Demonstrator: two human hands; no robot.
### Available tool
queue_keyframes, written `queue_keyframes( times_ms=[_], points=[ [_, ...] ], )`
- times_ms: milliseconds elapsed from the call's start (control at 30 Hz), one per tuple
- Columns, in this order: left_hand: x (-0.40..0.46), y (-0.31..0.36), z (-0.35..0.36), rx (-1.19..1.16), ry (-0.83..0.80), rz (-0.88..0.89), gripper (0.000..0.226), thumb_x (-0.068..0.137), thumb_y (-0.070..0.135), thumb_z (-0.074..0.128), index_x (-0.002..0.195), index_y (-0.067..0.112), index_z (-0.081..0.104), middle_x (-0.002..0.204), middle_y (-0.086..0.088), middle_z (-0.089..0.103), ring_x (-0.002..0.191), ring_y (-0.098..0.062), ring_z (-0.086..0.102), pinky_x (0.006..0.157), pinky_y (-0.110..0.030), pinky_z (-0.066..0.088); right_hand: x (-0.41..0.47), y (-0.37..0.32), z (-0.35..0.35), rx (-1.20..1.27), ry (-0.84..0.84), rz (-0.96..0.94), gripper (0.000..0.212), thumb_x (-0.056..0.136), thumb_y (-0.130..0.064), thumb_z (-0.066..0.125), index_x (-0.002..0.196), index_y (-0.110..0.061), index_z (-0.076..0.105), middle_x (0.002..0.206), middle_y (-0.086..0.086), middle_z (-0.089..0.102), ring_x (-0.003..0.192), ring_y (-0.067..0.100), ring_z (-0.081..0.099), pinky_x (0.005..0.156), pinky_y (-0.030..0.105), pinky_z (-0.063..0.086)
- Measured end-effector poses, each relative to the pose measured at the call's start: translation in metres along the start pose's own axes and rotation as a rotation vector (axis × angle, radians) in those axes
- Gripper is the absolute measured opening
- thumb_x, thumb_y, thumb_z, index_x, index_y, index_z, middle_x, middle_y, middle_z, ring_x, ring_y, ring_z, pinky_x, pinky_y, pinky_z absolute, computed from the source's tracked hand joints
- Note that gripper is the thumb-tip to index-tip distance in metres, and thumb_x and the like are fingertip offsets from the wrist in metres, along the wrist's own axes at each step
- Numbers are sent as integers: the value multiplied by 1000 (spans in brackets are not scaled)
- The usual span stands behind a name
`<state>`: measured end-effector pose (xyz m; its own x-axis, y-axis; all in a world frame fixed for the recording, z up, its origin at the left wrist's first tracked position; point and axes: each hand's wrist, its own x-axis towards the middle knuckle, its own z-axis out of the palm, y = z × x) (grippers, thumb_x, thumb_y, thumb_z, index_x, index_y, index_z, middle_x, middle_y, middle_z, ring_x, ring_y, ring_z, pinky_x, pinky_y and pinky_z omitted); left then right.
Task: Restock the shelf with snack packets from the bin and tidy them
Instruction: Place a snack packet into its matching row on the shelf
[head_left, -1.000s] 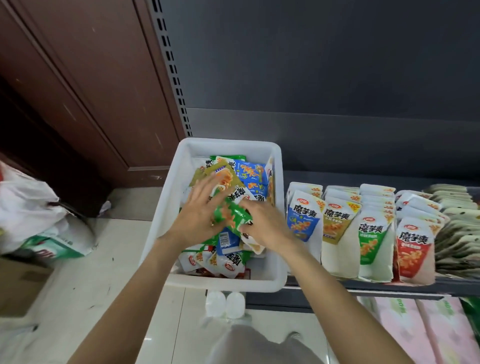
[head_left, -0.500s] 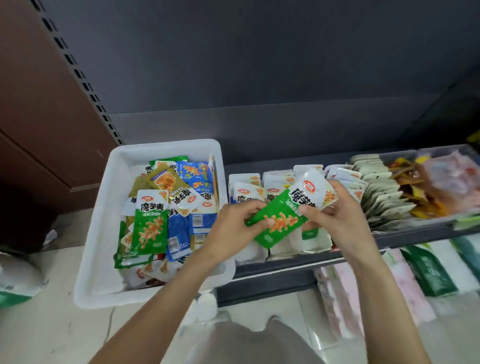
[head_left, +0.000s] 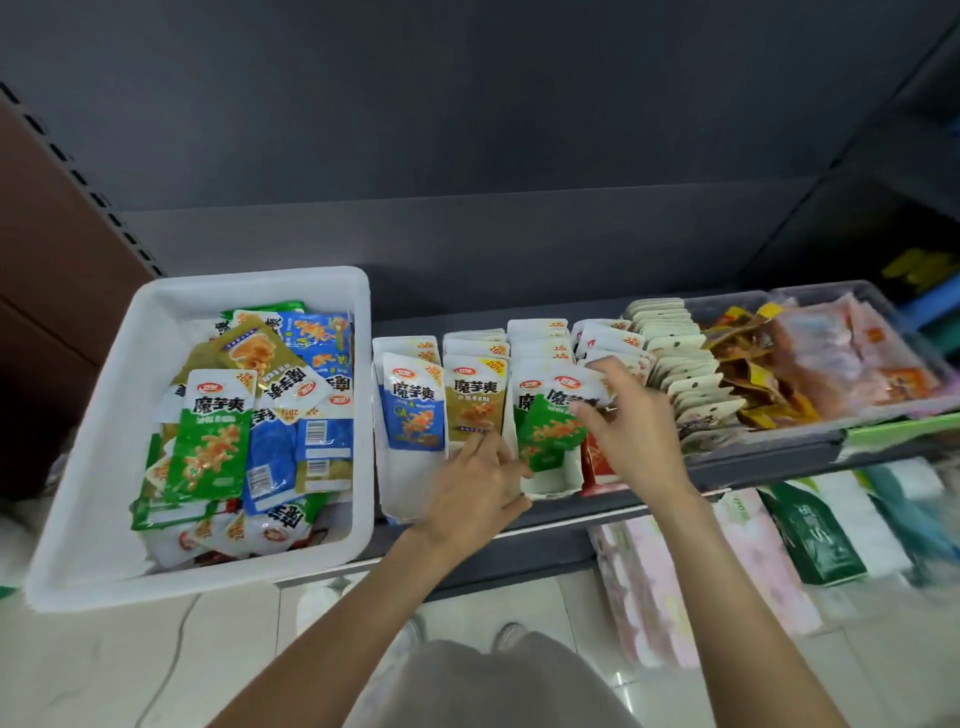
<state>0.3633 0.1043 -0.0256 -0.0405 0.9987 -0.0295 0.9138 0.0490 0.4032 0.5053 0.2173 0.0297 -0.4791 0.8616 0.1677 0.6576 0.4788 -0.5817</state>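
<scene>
A white bin (head_left: 93, 441) at the left holds several loose snack packets in green, blue and gold. To its right the dark shelf (head_left: 753, 467) carries upright rows of blue (head_left: 413, 410), gold (head_left: 475, 405) and red (head_left: 597, 462) packets in white cartons. My right hand (head_left: 628, 431) pinches a green packet (head_left: 550, 431) by its upper right edge, tilted, at the front of the green row. My left hand (head_left: 472, 488) reaches with straight fingers to the carton fronts between the gold and green rows, its thumb touching the green packet's lower left corner.
Right of the red row stand beige packets (head_left: 675, 364) and a grey tray (head_left: 883, 415) of orange and pink packets. A lower shelf holds pink packs (head_left: 649, 587) and a green pack (head_left: 815, 535). Pale tiled floor (head_left: 156, 665) lies below the bin.
Both hands lifted a green packet out of the bin and carried it right to the shelf. It now sits at the green row, and my left hand has let go of it.
</scene>
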Motion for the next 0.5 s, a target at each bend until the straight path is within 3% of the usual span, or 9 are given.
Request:
queue_keyframes(
  times_ms=[133, 200, 267, 400, 500],
  points=[
    [5, 8, 5, 92, -27, -4, 34, 92, 36, 54, 124, 27, 59, 120, -2, 45, 119, -18, 38, 98, -32, 39, 7, 8, 24, -81, -206, -21, 39, 84, -16, 69, 118, -22, 49, 94, -7, 61, 86, 13, 61, 62, 10, 37],
    [7, 11, 7, 111, -35, -19, 30, 93, 34, 52, 121, 27, 61, 121, -2, 45, 120, -18, 39, 98, -30, 39, 11, 15, 34, -89, -209, -42, 41, 84, -11, 68, 119, -18, 48, 110, 1, 63, 97, 20, 62, 74, 20, 43],
    [8, 12, 10, 119, -31, -25, 28, 95, 34, 50, 118, 26, 63, 121, -2, 46, 119, -16, 41, 96, -28, 39, 14, 19, 44, -139, -150, -63, 42, 84, -9, 67, 121, -15, 49, 116, 7, 60, 101, 26, 61, 80, 30, 48],
    [8, 13, 12, 96, 5, -33, 27, 95, 32, 49, 114, 23, 66, 118, -2, 49, 115, -14, 46, 94, -26, 42, 19, 16, 56, -269, -25, -96, 39, 83, -8, 67, 118, -12, 52, 116, 10, 54, 100, 26, 59, 75, 31, 50],
    [8, 12, 14, 80, 19, -33, 24, 95, 30, 50, 110, 22, 68, 115, -2, 50, 112, -14, 48, 92, -26, 44, 21, 15, 60, -378, 119, -106, 55, 71, -9, 78, 119, -12, 52, 119, 16, 50, 104, 29, 51, 81, 36, 50]
  ],
)
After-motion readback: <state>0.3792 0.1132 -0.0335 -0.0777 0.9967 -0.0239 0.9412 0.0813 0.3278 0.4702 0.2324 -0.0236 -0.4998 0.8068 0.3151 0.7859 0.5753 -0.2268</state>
